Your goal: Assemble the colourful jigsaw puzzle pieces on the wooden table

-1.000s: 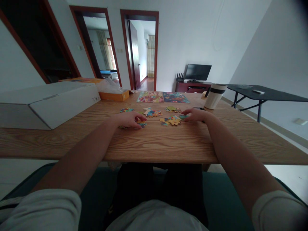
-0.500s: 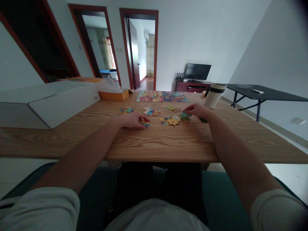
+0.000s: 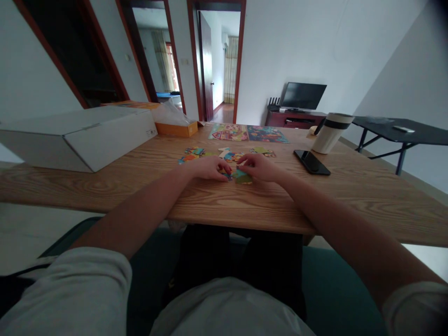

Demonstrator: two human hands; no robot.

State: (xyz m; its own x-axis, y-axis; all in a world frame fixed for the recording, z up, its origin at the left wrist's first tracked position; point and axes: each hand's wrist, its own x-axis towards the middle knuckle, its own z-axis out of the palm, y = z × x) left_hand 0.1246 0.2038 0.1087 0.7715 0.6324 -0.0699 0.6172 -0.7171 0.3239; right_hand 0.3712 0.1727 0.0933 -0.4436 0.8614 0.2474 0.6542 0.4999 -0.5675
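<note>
Head view: two bare hands were held close together on a light wood-grain counter [image 3: 217,203], near its front edge. The left hand [image 3: 207,168] was curled down onto small multicoloured cardboard jigsaw pieces [image 3: 227,175], and the right hand [image 3: 261,168] was bent likewise over a green-and-yellow jigsaw piece [image 3: 243,178]. Both grips were nearly closed, though whether either piece was pinched could not be told. Loose jigsaw pieces [image 3: 194,151] were scattered just nearer the viewer than two colourful printed picture sheets [image 3: 248,134]. A black smartphone [image 3: 311,162] lay right of those sheets, and a white cardboard box [image 3: 80,139] lay left. Pieces this thin were best handled flat, under light fingertip pressure.
</note>
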